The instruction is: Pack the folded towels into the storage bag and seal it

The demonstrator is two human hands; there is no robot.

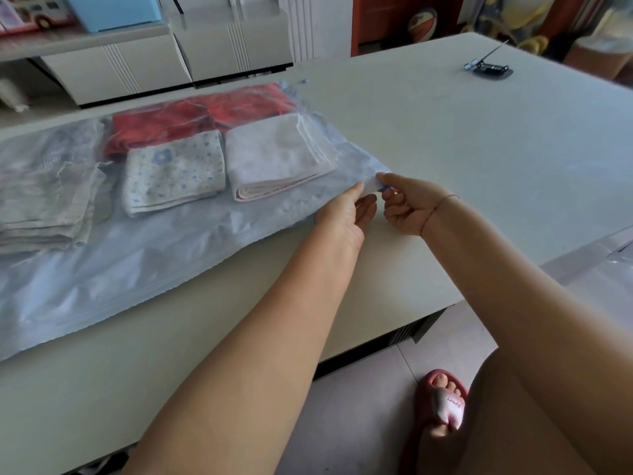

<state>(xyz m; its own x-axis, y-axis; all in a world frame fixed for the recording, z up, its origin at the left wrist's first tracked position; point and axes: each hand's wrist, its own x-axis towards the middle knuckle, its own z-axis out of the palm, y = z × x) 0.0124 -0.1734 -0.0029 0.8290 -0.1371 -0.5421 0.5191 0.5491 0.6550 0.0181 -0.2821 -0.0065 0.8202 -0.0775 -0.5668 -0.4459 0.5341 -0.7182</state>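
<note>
A clear storage bag (144,262) lies flat on the white table (445,138). Inside it are a red towel (191,121), a blue-flowered towel (174,169), a pale pink-edged towel (277,156) and a grey towel (44,193). My left hand (346,214) pinches the bag's right corner from the near side. My right hand (407,204) grips the same corner, fingers closed on a small blue slider clip (385,187) at the bag's zip edge.
A black and silver clip tool (488,67) lies at the table's far right. White cabinets (144,60) stand behind the table. More clear plastic (616,255) sits at the right edge. My foot in a pink slipper (445,406) is on the floor below.
</note>
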